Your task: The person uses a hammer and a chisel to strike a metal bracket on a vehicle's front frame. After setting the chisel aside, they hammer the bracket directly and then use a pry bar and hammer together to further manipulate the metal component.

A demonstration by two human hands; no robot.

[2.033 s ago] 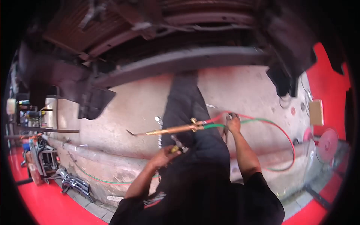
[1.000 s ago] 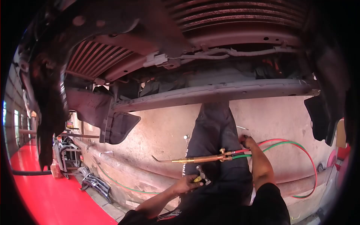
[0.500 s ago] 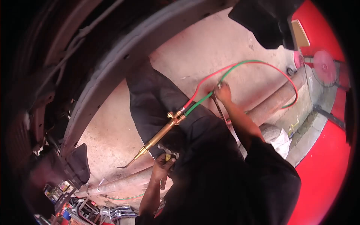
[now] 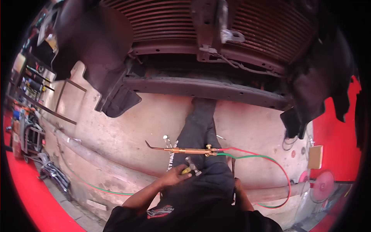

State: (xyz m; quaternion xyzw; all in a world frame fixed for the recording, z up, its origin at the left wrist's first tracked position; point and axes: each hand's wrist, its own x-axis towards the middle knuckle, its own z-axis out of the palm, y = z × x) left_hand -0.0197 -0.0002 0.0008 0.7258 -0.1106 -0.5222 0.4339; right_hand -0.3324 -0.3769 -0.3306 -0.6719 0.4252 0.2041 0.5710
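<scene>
My left hand (image 4: 176, 176) is closed around a hammer (image 4: 192, 166) close to its steel head, in front of my left thigh; a yellow part shows by the fingers. My right hand (image 4: 238, 188) is low beside my right thigh, closed, with a slim dark rod above it and a bit of metal below; I cannot tell what it grips. A brass gas torch (image 4: 189, 151) lies across my legs, its bent tip to the left. A red hose (image 4: 266, 154) and a green hose (image 4: 247, 157) run from its right end, looping down to the right.
Ahead, a vehicle's dark lower crossmember (image 4: 208, 88) passes over my outstretched legs, with black plastic liners (image 4: 119, 102) hanging at both sides. A metal tool (image 4: 167, 140) lies by my left leg. A long pipe (image 4: 104, 160) crosses the floor behind; a pink fan (image 4: 322, 185) stands right.
The view has swung round to face the vehicle's front. My right hand has come down from the hoses to beside my thigh. My left hand still holds the hammer.
</scene>
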